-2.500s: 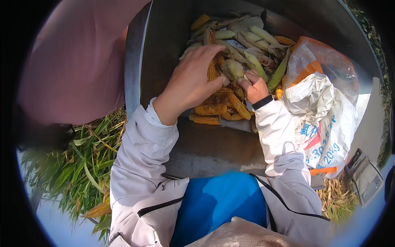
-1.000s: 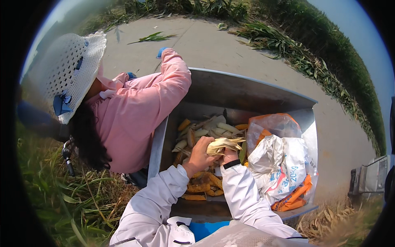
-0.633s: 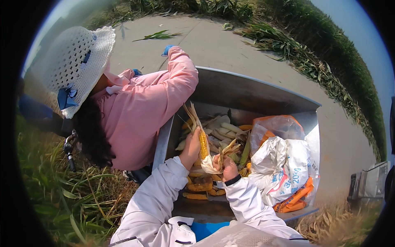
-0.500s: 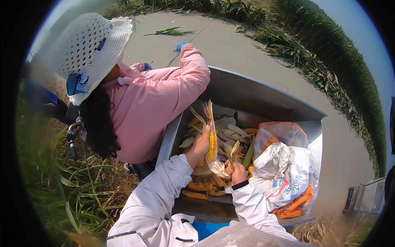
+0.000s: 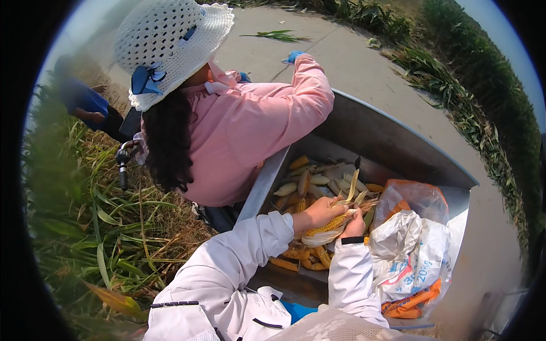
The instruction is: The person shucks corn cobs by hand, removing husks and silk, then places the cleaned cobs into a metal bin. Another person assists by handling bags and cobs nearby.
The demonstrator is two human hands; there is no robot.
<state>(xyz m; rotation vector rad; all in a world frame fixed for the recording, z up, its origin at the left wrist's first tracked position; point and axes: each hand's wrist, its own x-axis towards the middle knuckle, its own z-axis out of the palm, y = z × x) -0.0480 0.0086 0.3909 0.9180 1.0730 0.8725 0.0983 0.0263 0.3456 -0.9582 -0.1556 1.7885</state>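
Note:
A partly husked ear of corn (image 5: 329,228) lies slantwise between my hands, yellow kernels showing and pale husk along its side. My left hand (image 5: 319,212) is closed around its upper part. Right beside it, my right hand (image 5: 355,224) is closed on the husk leaves and silk at the other end. Under both hands is a metal cart bed (image 5: 392,142) with bare yellow corn ears (image 5: 298,253) at the near side. Pale, husk-covered ears (image 5: 319,180) lie farther back.
White and orange plastic sacks (image 5: 412,244) fill the bed's right side. A person in a pink top (image 5: 244,125) and white hat leans at the left, next to a handlebar (image 5: 123,162). Another person (image 5: 85,102) stands at far left. Cut stalks line the concrete road (image 5: 352,54).
The ear has turned from upright to slanting. My left hand has come down to meet my right hand at the husk end. The whole view has shifted, so the scene sits farther right.

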